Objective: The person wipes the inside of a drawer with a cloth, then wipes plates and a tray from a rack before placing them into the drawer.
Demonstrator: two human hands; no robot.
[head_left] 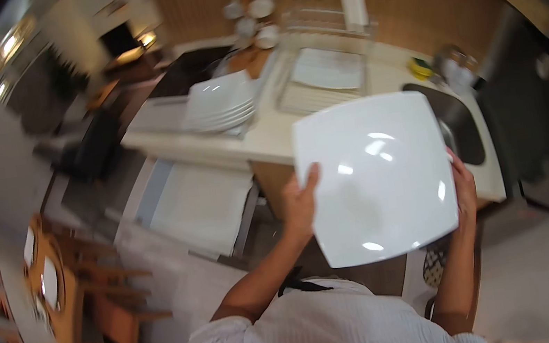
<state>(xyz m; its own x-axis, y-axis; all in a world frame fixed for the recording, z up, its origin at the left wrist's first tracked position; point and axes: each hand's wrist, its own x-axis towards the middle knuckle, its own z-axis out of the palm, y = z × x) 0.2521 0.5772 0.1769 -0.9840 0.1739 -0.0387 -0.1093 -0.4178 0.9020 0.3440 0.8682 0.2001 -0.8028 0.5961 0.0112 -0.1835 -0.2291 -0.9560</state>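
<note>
A large white square plate [379, 192] is held up in front of me, its glossy face catching several light reflections. My left hand [302, 201] grips its left edge, with the thumb on the face. Round the right edge is my right hand [463, 187], its fingers partly behind the plate. Beyond, on the counter, a stack of white square plates [219, 102] stands to the left. Another white plate [329, 68] lies on the dish rack [289, 99] at the back.
An open drawer [195, 204] juts out below the counter [270, 137] on the left. The sink [453, 122] is at the right, near a yellow sponge [420, 68]. White cups [260, 6] hang at the back. A wooden dining table [67, 306] stands far left.
</note>
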